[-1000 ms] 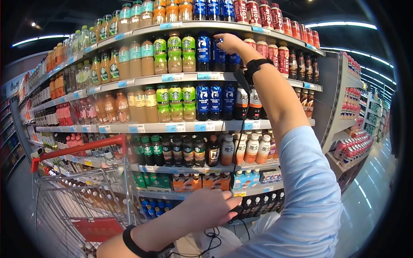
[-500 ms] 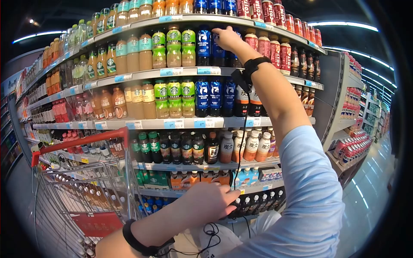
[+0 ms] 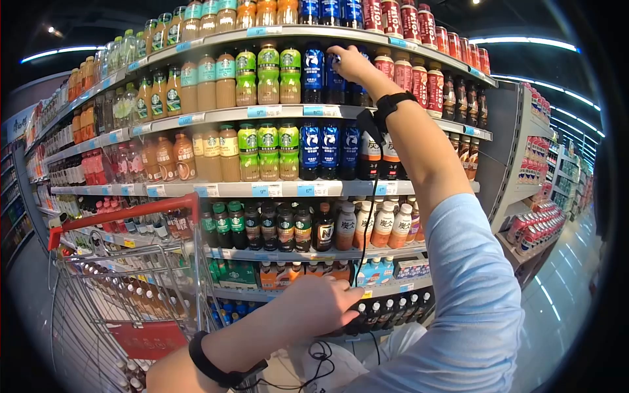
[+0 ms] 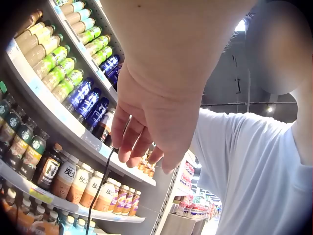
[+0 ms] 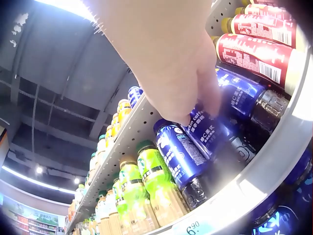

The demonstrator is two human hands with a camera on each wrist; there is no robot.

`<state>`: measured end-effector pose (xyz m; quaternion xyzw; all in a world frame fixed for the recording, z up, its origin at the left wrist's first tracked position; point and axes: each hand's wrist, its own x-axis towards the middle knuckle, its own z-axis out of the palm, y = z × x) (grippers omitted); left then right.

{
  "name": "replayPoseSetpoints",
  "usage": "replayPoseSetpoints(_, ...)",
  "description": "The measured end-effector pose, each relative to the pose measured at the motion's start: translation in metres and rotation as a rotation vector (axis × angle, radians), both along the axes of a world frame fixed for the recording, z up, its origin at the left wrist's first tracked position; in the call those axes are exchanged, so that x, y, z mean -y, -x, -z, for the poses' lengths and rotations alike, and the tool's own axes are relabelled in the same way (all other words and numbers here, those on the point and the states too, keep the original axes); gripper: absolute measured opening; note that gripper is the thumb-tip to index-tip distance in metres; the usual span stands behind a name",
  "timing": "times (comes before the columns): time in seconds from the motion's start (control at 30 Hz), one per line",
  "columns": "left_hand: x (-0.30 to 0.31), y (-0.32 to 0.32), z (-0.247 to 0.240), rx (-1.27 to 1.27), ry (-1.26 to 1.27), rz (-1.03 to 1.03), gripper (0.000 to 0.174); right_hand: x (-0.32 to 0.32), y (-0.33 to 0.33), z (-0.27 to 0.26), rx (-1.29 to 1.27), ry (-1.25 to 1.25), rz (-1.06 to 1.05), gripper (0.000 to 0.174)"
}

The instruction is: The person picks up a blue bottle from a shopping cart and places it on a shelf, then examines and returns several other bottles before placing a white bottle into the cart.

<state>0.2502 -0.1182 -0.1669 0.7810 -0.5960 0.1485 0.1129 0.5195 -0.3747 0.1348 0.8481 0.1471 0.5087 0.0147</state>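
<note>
On the second shelf from the top, my right hand (image 3: 354, 64) grips a blue coffee bottle (image 5: 208, 134) round its upper part. In the right wrist view the thumb and fingers straddle its top, and the cap is hidden behind them. Other blue bottles (image 3: 313, 73) stand close on both sides of the held one. My left hand (image 3: 313, 302) hangs low before the lower shelves, its fingers loosely bent. Nothing is in its palm, as the left wrist view shows, and a black cable (image 4: 99, 188) runs down past its fingertips.
A shopping cart (image 3: 124, 219) with a red handle stands at the left. Green-labelled bottles (image 3: 268, 75) are left of the blue ones, red bottles (image 3: 419, 82) right. The shelf above (image 3: 295, 30) overhangs my right hand. An aisle (image 3: 557, 314) runs along the right.
My right hand has stayed at the blue bottles, its fingers shifting slightly round the bottle's top. The left hand has barely moved. The head view has shifted a little.
</note>
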Motion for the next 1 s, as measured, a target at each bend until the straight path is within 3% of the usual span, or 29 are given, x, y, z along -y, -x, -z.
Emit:
replayPoseSetpoints(0.33, 0.0, -0.003, 0.0, 0.0, -0.052, -0.017, 0.038, -0.036, 0.019, 0.001, 0.099, 0.031, 0.088, 0.039)
replayPoseSetpoints(0.57, -0.001, 0.0, -0.008, -0.024, -0.11, -0.06, 0.034, -0.073, 0.011, -0.012, -0.176, 0.092, 0.307, 0.047)
replayPoseSetpoints(0.73, 0.0, 0.002, -0.019, -0.065, -0.289, -0.114, 0.034, -0.083, 0.01, -0.012, -0.174, 0.077, 0.312, 0.046)
replayPoseSetpoints(1.0, 0.001, -0.002, -0.015, -0.085, -0.302, -0.13, 0.035, -0.068, 0.0, -0.022, -0.149, 0.085, 0.218, 0.054)
